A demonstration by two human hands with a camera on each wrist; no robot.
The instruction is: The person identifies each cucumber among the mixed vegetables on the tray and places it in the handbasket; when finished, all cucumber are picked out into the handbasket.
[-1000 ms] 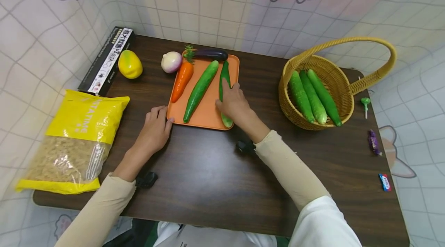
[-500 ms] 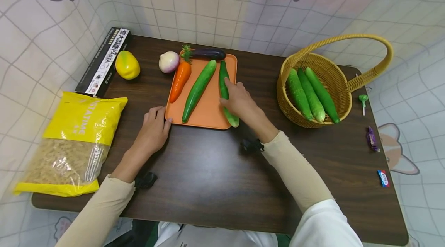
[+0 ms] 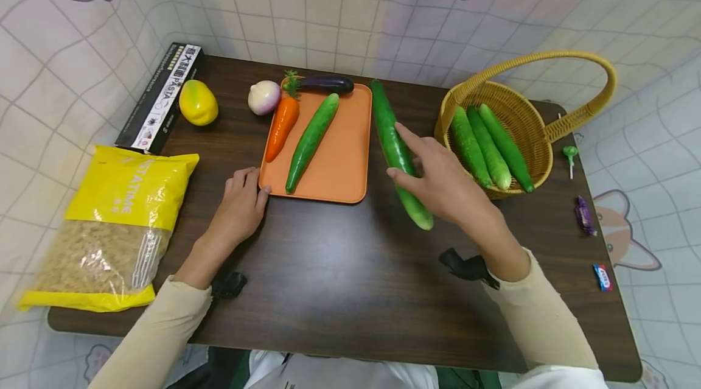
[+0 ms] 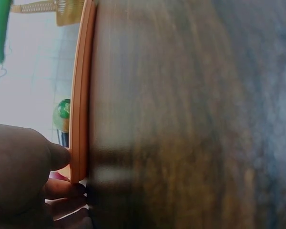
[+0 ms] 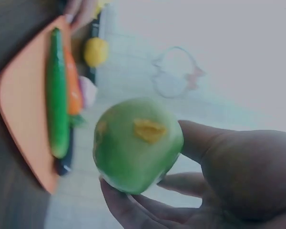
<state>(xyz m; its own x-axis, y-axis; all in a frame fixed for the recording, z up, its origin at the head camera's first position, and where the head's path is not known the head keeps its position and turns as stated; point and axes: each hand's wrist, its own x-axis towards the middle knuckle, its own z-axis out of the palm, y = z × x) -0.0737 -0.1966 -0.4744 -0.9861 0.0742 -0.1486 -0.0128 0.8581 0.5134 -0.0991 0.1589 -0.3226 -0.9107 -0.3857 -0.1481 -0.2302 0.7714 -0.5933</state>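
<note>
My right hand (image 3: pixel 446 179) grips a long green cucumber (image 3: pixel 391 139) between thumb and fingers, in the space between tray and basket. Its rounded, pale-green end (image 5: pixel 136 143) faces the camera in the right wrist view. At the near left corner of the orange tray (image 3: pixel 347 157), my left hand (image 3: pixel 239 203) holds the rim, thumb on the edge and fingers around the corner, as the left wrist view shows. On the tray lie another cucumber (image 3: pixel 312 142) and a carrot (image 3: pixel 282 127); an eggplant (image 3: pixel 327 84) lies along its far edge.
A wicker basket (image 3: pixel 449 151) with several cucumbers (image 3: pixel 495 154) stands at the right. Beyond it lie a green lollipop (image 3: pixel 570 151) and wrapped sweets (image 3: pixel 585 215). To the left are an onion (image 3: pixel 264 97), a yellow pepper (image 3: pixel 198 103), a pasta box (image 3: pixel 159 97) and a pasta bag (image 3: pixel 115 224).
My right hand has lifted the cucumber off the tray's right side and carried it rightward, toward the basket. The left hand stays at the tray corner.
</note>
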